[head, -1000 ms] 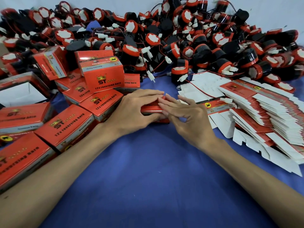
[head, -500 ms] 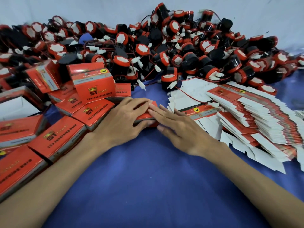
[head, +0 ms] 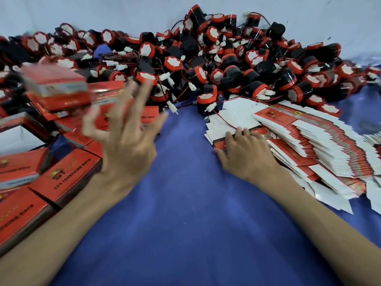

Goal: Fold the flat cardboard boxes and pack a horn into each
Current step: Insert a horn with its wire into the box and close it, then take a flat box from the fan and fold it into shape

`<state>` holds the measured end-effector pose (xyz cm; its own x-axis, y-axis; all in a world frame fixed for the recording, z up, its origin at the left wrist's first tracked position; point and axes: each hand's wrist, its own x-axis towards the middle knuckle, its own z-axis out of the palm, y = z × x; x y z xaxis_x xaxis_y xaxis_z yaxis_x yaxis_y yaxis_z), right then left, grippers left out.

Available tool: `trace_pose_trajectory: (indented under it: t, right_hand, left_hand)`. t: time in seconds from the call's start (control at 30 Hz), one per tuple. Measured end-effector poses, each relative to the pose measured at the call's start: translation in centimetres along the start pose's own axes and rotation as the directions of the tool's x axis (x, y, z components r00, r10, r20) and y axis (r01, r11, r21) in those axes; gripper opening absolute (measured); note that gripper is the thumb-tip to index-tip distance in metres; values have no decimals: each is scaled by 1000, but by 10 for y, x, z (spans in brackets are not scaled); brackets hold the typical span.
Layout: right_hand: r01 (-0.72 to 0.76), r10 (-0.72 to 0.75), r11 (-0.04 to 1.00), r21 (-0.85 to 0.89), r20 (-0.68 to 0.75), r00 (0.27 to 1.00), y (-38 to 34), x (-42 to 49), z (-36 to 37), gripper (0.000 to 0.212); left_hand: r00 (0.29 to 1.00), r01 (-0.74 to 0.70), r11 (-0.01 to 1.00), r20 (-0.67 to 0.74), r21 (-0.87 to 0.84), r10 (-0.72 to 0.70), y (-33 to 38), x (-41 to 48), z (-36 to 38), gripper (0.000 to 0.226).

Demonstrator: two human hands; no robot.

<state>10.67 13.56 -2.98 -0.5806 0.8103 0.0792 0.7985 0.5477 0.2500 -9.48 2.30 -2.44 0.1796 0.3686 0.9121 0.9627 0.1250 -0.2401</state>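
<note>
My left hand (head: pixel 127 139) hangs above the cloth with its fingers spread and holds nothing; it is blurred. Up and to its left a closed red box (head: pixel 55 87) is blurred in the air over the pile of packed red boxes (head: pixel 66 178). My right hand (head: pixel 245 155) lies on a flat red-and-white box (head: pixel 221 143) at the near left end of the fanned stack of flat boxes (head: pixel 329 145), fingers laid over it. A big heap of black-and-red horns (head: pixel 206 65) with red wires and white plugs runs along the back.
Blue cloth (head: pixel 185 203) covers the table between my arms. An open box with a white inside (head: pixel 18 139) sits at the left edge. A pale wall (head: pixel 123 13) rises behind the horns. Loose flat boxes spill toward the right front.
Both hands were on a red box at the centre. My left hand has let it go toward the left pile and opened; my right hand has moved right onto the flat boxes.
</note>
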Motion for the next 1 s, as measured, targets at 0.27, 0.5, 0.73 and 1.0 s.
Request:
trace_pose_trajectory:
  t: [0.27, 0.5, 0.73, 1.0]
  right_hand:
    - [111, -119, 986, -128, -53, 992, -15, -6, -6, 25]
    - [95, -96, 995, -38, -20, 995, -18, -6, -6, 77]
    - [-89, 79, 991, 97, 104, 991, 17, -2, -1, 103]
    - [101, -123, 969, 227, 83, 989, -17, -14, -8, 104]
  left_hand:
    - [802, 306, 754, 584, -581, 125, 17, -19, 11, 26]
    - [749, 450, 670, 659, -590, 77, 14, -22, 17, 24]
    - [740, 443, 682, 667, -581, 88, 14, -20, 16, 22]
    - [729, 553, 625, 683, -552, -41, 18, -17, 17, 27]
